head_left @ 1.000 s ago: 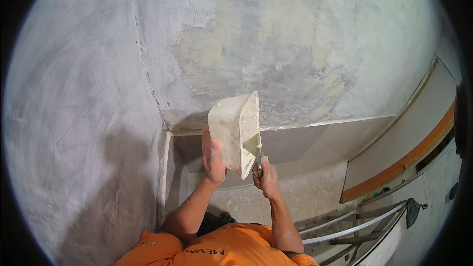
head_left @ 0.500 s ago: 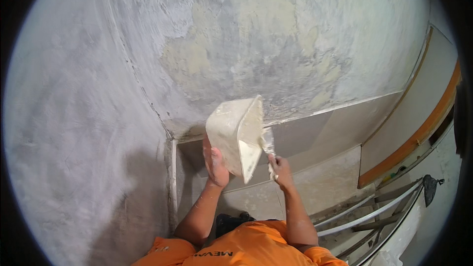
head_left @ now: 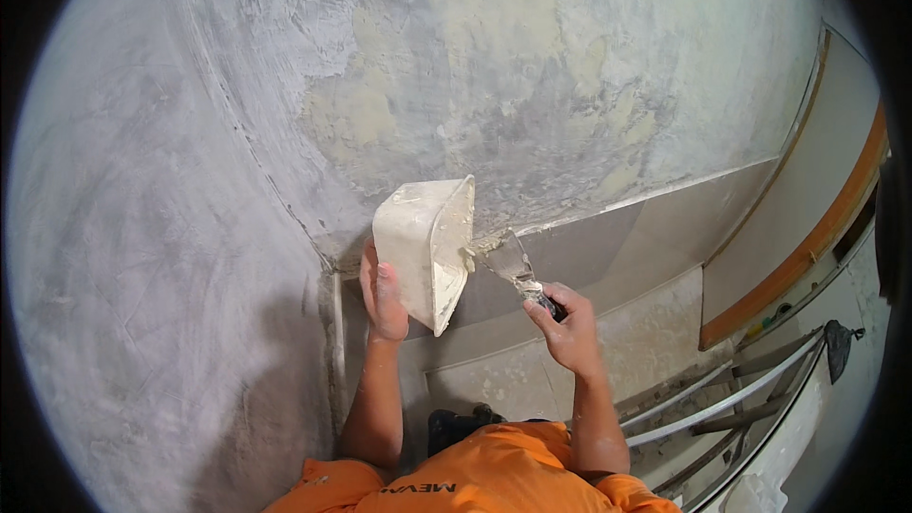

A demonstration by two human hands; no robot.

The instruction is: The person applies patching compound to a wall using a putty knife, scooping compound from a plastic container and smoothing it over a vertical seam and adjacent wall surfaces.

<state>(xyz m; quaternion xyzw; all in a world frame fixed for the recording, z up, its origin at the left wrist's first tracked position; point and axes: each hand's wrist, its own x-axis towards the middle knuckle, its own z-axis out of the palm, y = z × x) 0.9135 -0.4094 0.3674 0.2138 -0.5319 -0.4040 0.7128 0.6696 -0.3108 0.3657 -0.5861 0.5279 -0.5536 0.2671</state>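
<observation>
My left hand point(head_left: 386, 296) grips a white plastic tub point(head_left: 407, 242) from its left side and underside. The tub is tilted so its mouth faces right, and pale plaster clings to its rim and inside. In my right hand point(head_left: 570, 331) is a putty knife point(head_left: 518, 271), held by its dark handle. A lump of plaster point(head_left: 484, 245) sits on the blade's tip, right by the tub's mouth. In front of me rises a wall point(head_left: 494, 85) with patchy grey and yellowish skim.
Another plastered wall point(head_left: 161, 228) meets it in a corner at the left. Grey tile point(head_left: 579, 252) runs along the wall's bottom. At the right are an orange-edged panel point(head_left: 817, 247), metal rails point(head_left: 722, 404) and a small dark bag point(head_left: 838, 350).
The putty knife has come out of the tub to the right, with plaster now on its blade. The tub has shifted slightly left and turned.
</observation>
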